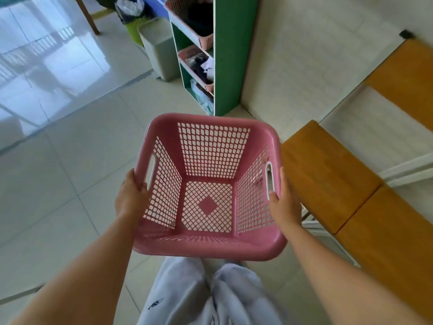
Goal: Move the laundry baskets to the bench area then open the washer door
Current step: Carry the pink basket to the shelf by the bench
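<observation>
An empty pink laundry basket with lattice walls hangs in front of me above the tiled floor. My left hand grips its left rim by the handle slot. At the right handle slot, my right hand holds the right rim. A wooden bench stands just right of the basket, beside the white wall. No washer shows in this view.
A green shelf unit ahead holds two pink baskets with clothes in them. A grey bin and a green basket stand left of it. More bench tops run along the right wall. My legs are below the basket.
</observation>
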`<state>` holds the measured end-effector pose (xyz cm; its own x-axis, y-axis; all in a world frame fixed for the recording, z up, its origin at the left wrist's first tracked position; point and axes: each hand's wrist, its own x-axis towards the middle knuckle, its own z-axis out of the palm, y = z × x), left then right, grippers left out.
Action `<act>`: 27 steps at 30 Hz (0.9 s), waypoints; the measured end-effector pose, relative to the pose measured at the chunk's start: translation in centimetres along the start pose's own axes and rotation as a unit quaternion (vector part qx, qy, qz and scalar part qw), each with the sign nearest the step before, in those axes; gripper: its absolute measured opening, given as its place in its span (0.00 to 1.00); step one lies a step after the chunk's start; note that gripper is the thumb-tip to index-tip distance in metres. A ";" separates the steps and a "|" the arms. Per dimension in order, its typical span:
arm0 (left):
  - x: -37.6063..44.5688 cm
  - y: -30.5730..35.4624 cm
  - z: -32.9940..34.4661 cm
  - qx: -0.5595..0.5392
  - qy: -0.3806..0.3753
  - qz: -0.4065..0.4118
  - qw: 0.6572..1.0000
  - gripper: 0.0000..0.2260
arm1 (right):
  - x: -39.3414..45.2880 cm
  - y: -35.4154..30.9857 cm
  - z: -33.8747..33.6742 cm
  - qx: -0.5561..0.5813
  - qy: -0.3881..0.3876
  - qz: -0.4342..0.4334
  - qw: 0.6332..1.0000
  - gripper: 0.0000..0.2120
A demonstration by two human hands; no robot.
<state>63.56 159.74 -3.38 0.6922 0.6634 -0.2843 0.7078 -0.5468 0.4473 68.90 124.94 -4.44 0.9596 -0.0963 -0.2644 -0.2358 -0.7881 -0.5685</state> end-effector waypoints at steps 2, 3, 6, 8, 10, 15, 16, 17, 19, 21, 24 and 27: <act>4.2 1.2 -0.1 -0.001 -0.004 0.009 1.000 0.22 | 2.7 -2.0 1.2 0.003 0.003 0.010 1.000 0.32; 6.3 1.9 -0.1 0.000 -0.010 0.016 1.000 0.23 | 3.9 -2.9 1.7 0.008 0.004 0.019 1.000 0.32; 12.6 4.7 -0.3 0.013 -0.037 0.054 0.998 0.28 | 7.4 -5.5 3.1 0.014 0.027 0.046 0.998 0.33; 16.6 6.7 -0.4 0.028 -0.059 0.091 0.994 0.30 | 9.5 -7.0 4.0 0.018 0.042 0.068 0.997 0.33; 20.4 9.1 -0.5 0.033 -0.079 0.127 0.988 0.31 | 11.5 -8.2 4.6 0.028 0.056 0.092 0.994 0.32; 28.0 16.1 1.3 0.047 -0.125 0.182 0.974 0.30 | 16.6 -10.4 5.1 0.043 0.105 0.165 0.980 0.33; 29.3 17.4 1.9 0.052 -0.135 0.191 0.971 0.30 | 17.8 -10.5 5.2 0.044 0.110 0.177 0.977 0.33; 30.1 18.3 2.5 0.058 -0.140 0.200 0.968 0.30 | 18.5 -10.5 5.3 0.040 0.114 0.184 0.975 0.33; 32.5 20.9 4.4 0.067 -0.155 0.214 0.962 0.30 | 21.1 -9.8 5.7 0.043 0.124 0.202 0.970 0.34; 34.3 23.2 6.4 0.073 -0.161 0.215 0.960 0.29 | 23.5 -9.5 5.6 0.049 0.129 0.215 0.967 0.34; 36.5 26.4 9.1 0.075 -0.179 0.228 0.954 0.29 | 26.5 -9.2 5.6 0.061 0.143 0.264 0.952 0.34; 37.9 28.9 11.5 0.071 -0.190 0.242 0.949 0.30 | 28.9 -8.6 6.1 0.073 0.172 0.283 0.941 0.33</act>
<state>111.85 163.18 -11.02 0.9231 0.0998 -0.3715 0.2867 -0.8224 0.4915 97.69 132.66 -11.92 0.6606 -0.6867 -0.3033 -0.7187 -0.4617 -0.5199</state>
